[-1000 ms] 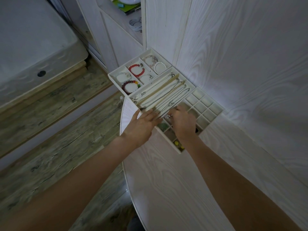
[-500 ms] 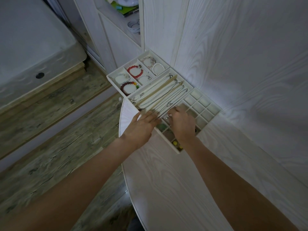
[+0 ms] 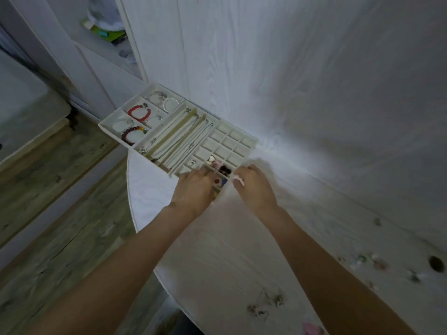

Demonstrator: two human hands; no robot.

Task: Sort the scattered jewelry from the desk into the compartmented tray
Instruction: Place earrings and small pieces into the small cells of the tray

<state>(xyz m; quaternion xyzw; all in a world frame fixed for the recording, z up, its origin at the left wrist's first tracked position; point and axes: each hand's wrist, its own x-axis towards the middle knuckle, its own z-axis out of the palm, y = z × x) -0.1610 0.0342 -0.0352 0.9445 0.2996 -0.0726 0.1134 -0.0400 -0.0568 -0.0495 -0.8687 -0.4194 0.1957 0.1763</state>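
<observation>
The white compartmented tray (image 3: 251, 141) sits at the desk's far left corner against the wall. Its left section holds bead bracelets (image 3: 138, 112), its middle slots hold thin chain necklaces (image 3: 183, 141), and its small square cells hold little coloured pieces (image 3: 223, 169). My left hand (image 3: 196, 189) rests over the near cells with fingers fairly straight. My right hand (image 3: 254, 187) hovers just right of the tray's near corner, fingers curled; whether it holds anything is blurred. Scattered jewelry (image 3: 266, 303) lies on the desk at the lower right, with more small pieces (image 3: 372, 262) further right.
The white wood-grain desk (image 3: 229, 250) has a curved left edge dropping to a wooden floor (image 3: 60, 213). A round cable hole (image 3: 436, 263) sits at the far right. A wall panel rises behind the tray. A shelf with clutter (image 3: 106, 27) stands at the upper left.
The view has swung right, revealing loose jewelry on the desk. Both hands drew back from the necklace slots toward the tray's near corner; the right hand now lies off the tray.
</observation>
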